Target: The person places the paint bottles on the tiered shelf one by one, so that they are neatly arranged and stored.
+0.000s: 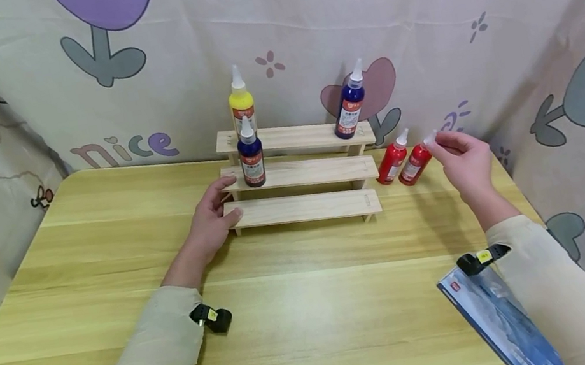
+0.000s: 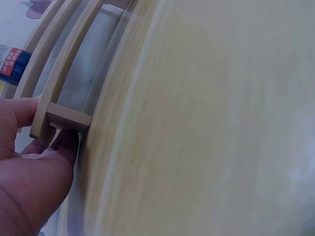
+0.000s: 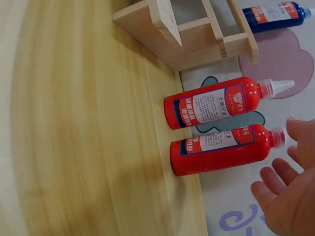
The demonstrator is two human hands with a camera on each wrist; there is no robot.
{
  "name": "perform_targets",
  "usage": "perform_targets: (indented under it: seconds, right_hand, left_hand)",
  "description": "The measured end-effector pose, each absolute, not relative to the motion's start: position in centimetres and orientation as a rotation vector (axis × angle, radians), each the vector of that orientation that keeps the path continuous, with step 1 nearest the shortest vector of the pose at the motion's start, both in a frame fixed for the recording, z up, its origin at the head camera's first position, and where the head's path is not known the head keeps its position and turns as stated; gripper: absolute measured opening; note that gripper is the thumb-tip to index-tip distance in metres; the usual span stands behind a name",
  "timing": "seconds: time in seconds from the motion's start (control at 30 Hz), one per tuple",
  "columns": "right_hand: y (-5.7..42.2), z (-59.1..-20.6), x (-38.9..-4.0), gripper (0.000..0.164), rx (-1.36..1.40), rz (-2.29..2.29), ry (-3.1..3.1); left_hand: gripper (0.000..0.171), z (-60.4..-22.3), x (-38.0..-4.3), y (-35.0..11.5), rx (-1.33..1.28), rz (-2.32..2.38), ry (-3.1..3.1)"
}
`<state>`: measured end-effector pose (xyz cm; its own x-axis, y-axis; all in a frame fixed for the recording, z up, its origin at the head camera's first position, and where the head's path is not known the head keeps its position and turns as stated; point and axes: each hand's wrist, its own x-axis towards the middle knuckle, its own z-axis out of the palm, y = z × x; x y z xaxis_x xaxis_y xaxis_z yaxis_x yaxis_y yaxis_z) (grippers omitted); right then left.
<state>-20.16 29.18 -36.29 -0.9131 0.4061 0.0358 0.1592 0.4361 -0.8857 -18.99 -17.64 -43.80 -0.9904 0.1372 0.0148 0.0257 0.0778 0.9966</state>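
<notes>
A three-tier wooden rack [image 1: 302, 208] stands on the table; my left hand [image 1: 208, 224] grips its left end, thumb on the lowest shelf and fingers by the middle one. To the right of the rack, two red bottles with pointed clear caps stand side by side. My right hand [image 1: 464, 161] pinches the right red bottle [image 1: 414, 167] at its cap, and its base is on the table in the right wrist view. The other red bottle [image 3: 211, 103] is between that one and the rack.
On the top shelf are a yellow bottle [image 1: 240, 99] at left and a blue bottle [image 1: 350, 109] at right. A dark blue bottle [image 1: 253, 166] occupies the middle shelf's left end. A flat blue box [image 1: 495, 316] lies under the right forearm. A patterned curtain [image 1: 245, 35] hangs behind the table.
</notes>
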Motion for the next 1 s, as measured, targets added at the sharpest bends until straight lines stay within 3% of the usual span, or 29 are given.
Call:
perform_targets:
  seconds: [0.3, 0.6, 0.8, 1.0]
  right_hand:
    - [29.3, -37.0, -21.0, 0.056, -0.544, 1.37, -2.533]
    - [29.8, -37.6, -20.9, 0.048, -0.371, 1.482, -2.537]
    - [30.0, -37.9, -20.7, 0.055, -0.365, 1.482, -2.582]
    - [30.0, -38.4, -20.7, 0.048, -0.322, 1.633, -2.473]
  left_hand:
    - [0.063, -43.9, -19.0, -17.5, 0.178, 2.086, 2.236]
    - [0.063, -44.2, -19.2, -17.7, 0.162, 2.07, 2.261]
    - [0.063, -44.1, -19.1, -17.7, 0.149, 2.07, 2.256]
    - [0.063, -44.1, -19.1, -17.6, 0.154, 2.076, 2.237]
